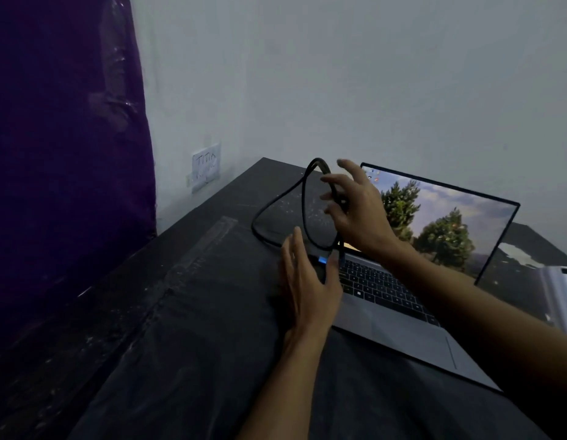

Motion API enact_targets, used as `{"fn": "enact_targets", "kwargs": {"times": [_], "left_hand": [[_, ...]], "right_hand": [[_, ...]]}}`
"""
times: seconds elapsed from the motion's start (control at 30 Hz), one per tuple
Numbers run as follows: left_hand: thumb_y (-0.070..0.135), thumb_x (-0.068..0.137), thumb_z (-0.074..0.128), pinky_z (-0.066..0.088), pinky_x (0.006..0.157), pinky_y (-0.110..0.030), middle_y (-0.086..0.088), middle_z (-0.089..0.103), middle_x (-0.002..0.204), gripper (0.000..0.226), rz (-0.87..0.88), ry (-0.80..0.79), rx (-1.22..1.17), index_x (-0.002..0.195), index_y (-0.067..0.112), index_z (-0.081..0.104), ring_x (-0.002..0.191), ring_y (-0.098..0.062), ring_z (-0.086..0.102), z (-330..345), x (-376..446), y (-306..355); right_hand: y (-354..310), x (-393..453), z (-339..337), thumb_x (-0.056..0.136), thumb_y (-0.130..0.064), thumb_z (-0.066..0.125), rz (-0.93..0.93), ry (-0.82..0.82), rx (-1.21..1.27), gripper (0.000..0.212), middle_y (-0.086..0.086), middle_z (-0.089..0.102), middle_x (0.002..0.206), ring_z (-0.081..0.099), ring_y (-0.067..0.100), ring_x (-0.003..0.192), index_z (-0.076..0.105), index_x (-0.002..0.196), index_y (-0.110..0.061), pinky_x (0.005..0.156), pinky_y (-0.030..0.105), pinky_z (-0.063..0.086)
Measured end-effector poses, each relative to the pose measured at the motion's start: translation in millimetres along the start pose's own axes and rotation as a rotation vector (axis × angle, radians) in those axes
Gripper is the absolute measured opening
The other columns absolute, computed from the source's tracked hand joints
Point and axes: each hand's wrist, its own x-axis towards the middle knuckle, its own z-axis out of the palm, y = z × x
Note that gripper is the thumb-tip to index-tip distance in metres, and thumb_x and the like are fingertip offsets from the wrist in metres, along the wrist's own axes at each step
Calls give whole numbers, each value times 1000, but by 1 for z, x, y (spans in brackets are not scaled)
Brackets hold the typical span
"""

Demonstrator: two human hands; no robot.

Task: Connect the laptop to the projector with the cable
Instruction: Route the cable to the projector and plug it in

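Black table (187, 312): cable (277, 198) looped near its far edge; open laptop (399, 319) toward the right edge. Risk: the springy loop may twist or snag, tilting the plug at the laptop's left side. Left hand (304, 287): half-open, pinching the blue-tipped plug (322, 259). Right hand (355, 214): fingers spread, loosely holding the raised loop. Projector: not seen.

Dim room, pale wall (371, 74), purple curtain (60, 154).
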Motion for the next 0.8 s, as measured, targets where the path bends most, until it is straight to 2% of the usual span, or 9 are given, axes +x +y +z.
{"fn": "enact_targets", "kwargs": {"times": [0.07,0.13,0.23,0.33,0.47,0.53,0.6,0.67,0.8], "left_hand": [[41,98,65,49,109,-39,-1,39,162,71,48,-33,-118,160,27,35,139,-22,50,-1,5,-1],[38,97,68,56,94,-30,-1,59,142,54,118,-70,-92,147,22,56,115,-17,64,-3,11,1],[41,94,70,61,79,-36,7,71,114,30,198,-197,-119,115,20,76,96,-8,68,-4,14,3],[49,86,74,56,75,-25,10,74,105,33,289,-267,-81,101,21,79,95,-6,65,-1,12,11],[29,90,77,41,58,-13,12,72,74,13,327,-396,-84,88,16,79,63,3,61,1,10,34],[24,94,72,39,52,-19,10,62,61,18,337,-435,-92,79,15,70,52,-3,53,2,7,47],[25,96,69,40,51,-30,0,62,60,20,325,-463,-136,82,10,71,52,-6,50,1,6,57],[22,96,69,39,50,-30,5,61,56,17,310,-474,-185,85,10,76,50,-5,49,-2,6,68],[17,98,68,47,54,-24,11,70,66,11,328,-511,-150,93,15,77,55,0,59,-12,11,86]], "right_hand": [[-7,-12,-12,93,8,68,202,22,270,46,14,67,132,78,9,94,64,136,-8,89,32,65],[-14,-22,-28,95,7,69,372,63,562,51,16,73,115,81,18,95,57,141,-8,89,35,65],[-20,-34,-47,96,7,66,513,151,888,53,22,74,114,80,29,97,50,144,-6,87,36,64],[-21,-41,-60,103,3,58,576,230,1085,39,24,74,118,80,29,91,53,142,2,73,30,65],[-22,-46,-74,106,-9,59,565,259,1114,32,23,76,117,77,21,74,61,136,3,59,26,61],[-24,-49,-81,103,-8,63,552,232,1100,34,21,78,114,76,20,75,62,136,1,61,26,60],[-23,-53,-88,100,-4,67,555,178,1107,38,19,80,110,76,22,82,61,138,-1,70,28,60],[-19,-59,-95,99,-1,67,563,131,1130,41,17,80,110,77,23,88,62,139,-3,77,33,61],[-15,-69,-106,100,7,60,572,117,1122,34,10,81,95,78,18,80,65,133,-2,65,31,62]]}}
